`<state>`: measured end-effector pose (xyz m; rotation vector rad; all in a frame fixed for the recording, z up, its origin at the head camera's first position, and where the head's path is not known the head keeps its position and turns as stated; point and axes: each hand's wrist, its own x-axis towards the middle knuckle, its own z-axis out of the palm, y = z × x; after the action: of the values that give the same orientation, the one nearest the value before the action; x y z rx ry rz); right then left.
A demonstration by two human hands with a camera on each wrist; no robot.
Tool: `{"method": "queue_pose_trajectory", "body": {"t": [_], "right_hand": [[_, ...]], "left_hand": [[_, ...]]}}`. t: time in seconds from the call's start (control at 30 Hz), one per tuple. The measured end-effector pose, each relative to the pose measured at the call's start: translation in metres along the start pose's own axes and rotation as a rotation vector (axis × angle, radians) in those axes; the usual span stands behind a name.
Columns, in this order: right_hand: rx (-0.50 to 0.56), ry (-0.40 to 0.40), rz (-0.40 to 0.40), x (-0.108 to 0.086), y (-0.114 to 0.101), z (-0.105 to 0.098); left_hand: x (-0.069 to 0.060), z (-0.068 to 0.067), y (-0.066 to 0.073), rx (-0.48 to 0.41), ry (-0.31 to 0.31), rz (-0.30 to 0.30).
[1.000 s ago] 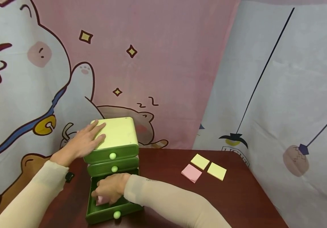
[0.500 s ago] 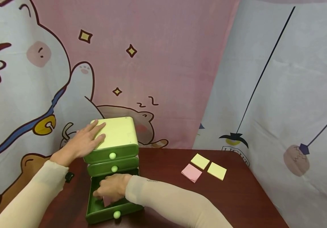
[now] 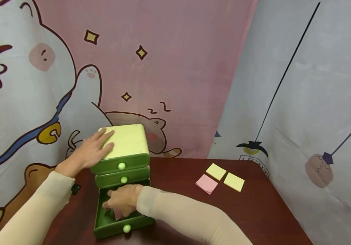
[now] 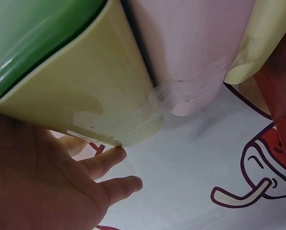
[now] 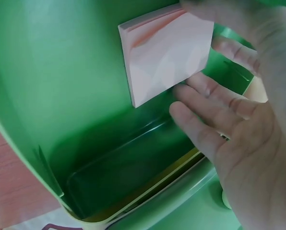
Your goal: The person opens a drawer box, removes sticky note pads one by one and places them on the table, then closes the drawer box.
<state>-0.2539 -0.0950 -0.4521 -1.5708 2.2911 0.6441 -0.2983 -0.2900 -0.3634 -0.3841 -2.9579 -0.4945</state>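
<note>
A small desktop drawer unit (image 3: 126, 141) stands at the left of the table, with a pale yellow top and green drawer fronts. My left hand (image 3: 91, 151) rests on its top left edge, fingers spread; in the left wrist view the hand (image 4: 52, 177) lies along the yellow casing (image 4: 100, 91). The bottom drawer (image 3: 103, 224) is pulled out. Inside it my right hand (image 3: 124, 200) holds a pink sticky note pad (image 3: 117, 213) by its edges. In the right wrist view, thumb and fingers touch different edges of this pad (image 5: 169, 55) against the green drawer floor.
To the right on the dark red table (image 3: 178, 204) lie a pink sticky note pad (image 3: 206, 184) and two yellow ones (image 3: 216, 172) (image 3: 234, 182). A small black object (image 3: 76, 189) is beside the left sleeve. Printed cloth (image 3: 178, 68) hangs behind and at the right.
My right hand has shifted slightly right inside the drawer, and the pink pad has moved right with it. The left hand keeps its place on the unit. The head view has tilted a little.
</note>
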Motion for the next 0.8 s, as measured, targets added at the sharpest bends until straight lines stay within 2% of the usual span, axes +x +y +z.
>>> {"method": "queue_pose_trajectory", "body": {"t": [0.13,0.43,0.67,0.8], "right_hand": [[0.031,-0.009,0.003,0.0,0.003,0.001],[0.046,0.053,-0.041,-0.009,0.009,-0.003],[0.109,0.051,-0.052,-0.013,0.01,-0.006],[0.113,0.096,-0.083,-0.016,0.013,-0.006]], "left_hand": [[0.0,-0.002,0.001,-0.002,0.0,-0.001],[0.0,-0.004,0.003,-0.009,0.007,0.001],[0.0,-0.002,0.001,-0.009,0.007,0.003],[0.0,-0.002,0.001,-0.009,0.008,0.008]]}}
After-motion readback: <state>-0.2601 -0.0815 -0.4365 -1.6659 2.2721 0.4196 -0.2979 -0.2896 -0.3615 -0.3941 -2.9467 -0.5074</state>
